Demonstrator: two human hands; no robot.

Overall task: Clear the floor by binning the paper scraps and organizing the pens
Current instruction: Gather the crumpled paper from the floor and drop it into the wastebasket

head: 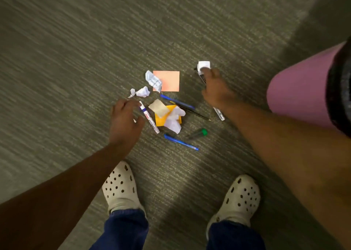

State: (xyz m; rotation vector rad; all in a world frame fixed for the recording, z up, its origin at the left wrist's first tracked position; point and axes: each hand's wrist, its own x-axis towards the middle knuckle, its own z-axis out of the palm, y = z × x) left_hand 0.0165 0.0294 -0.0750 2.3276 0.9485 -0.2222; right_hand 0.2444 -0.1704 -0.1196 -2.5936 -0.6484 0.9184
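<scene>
Paper scraps and pens lie in a heap on the carpet. A peach sticky note (169, 81) has a crumpled white paper (153, 81) on its left edge, and another white wad (142, 92) lies below that. A yellow sheet (160, 119), a beige note (158, 107) and crumpled white paper (173, 121) overlap in the middle. Around them are a white marker (150, 119), two blue pens (177, 101) (180, 142), a pencil (191, 111) and a green-capped marker (198, 133). My left hand (125, 120) hovers open beside the white marker. My right hand (214, 90) is open, fingertips touching a white scrap (204, 65), covering a dark pen (202, 78).
A pink bin (300, 90) with a dark rim stands at the right, close to my right forearm. A clear marker (219, 114) pokes out from under my right wrist. My two feet in white clogs (120, 189) (241, 196) stand just below the heap on grey-green carpet.
</scene>
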